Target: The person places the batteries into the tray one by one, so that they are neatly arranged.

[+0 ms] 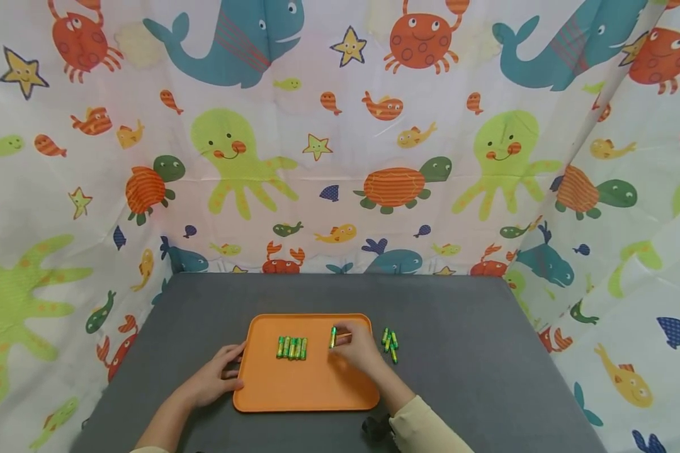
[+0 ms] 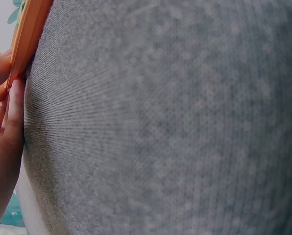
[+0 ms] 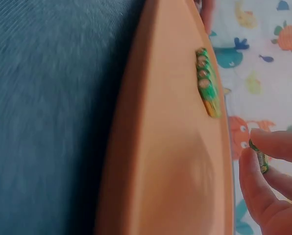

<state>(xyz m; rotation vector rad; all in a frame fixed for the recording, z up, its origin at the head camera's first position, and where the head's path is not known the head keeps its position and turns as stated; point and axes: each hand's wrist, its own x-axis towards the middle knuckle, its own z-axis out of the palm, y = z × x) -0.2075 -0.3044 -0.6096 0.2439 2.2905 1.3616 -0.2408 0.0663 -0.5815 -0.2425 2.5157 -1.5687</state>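
Observation:
An orange tray [image 1: 306, 393] lies on the grey table. On it several green-and-gold batteries [image 1: 291, 348] stand side by side in a short row, left of the middle. Over the tray's right part, my right hand [image 1: 359, 349] pinches one more battery [image 3: 261, 159] between thumb and fingertips, held upright. My left hand [image 1: 212, 377] rests at the tray's left edge, fingers spread and touching the rim; in the left wrist view those fingers [image 2: 16, 107] lie against the tray's side [image 2: 31, 34].
Several loose batteries [image 1: 390, 343] lie on the table right of the tray. A small black object [image 1: 376, 429] sits by the right sleeve [image 1: 430, 428]. A curtain [image 1: 328, 189] printed with sea animals hangs behind and beside the grey table [image 1: 459, 352].

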